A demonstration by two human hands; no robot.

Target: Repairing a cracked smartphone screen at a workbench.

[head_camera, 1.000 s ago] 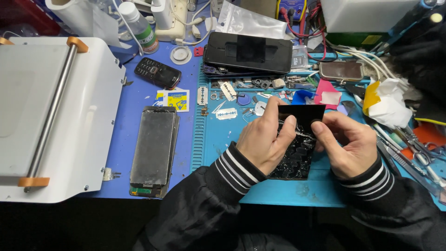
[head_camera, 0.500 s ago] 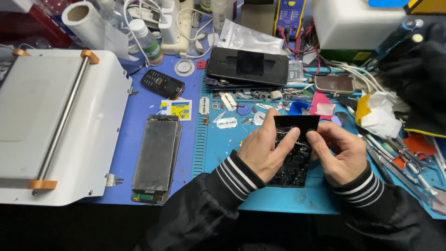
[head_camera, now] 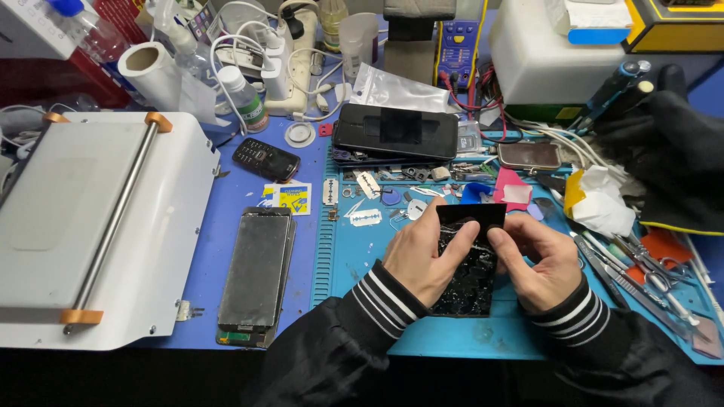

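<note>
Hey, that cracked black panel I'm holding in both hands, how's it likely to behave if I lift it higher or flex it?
The black panel looks thin and flat, so probably light. Its surface shows a web of cracks, so it is likely fragile and may shed splinters if flexed. The left hand and right hand grip it at the sides; its glossy face could be slippery, so supporting the edges seems wise.

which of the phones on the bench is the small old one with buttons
The small black keypad phone on the purple mat, beside the white bottle. The others are flat slabs without keys.
</note>
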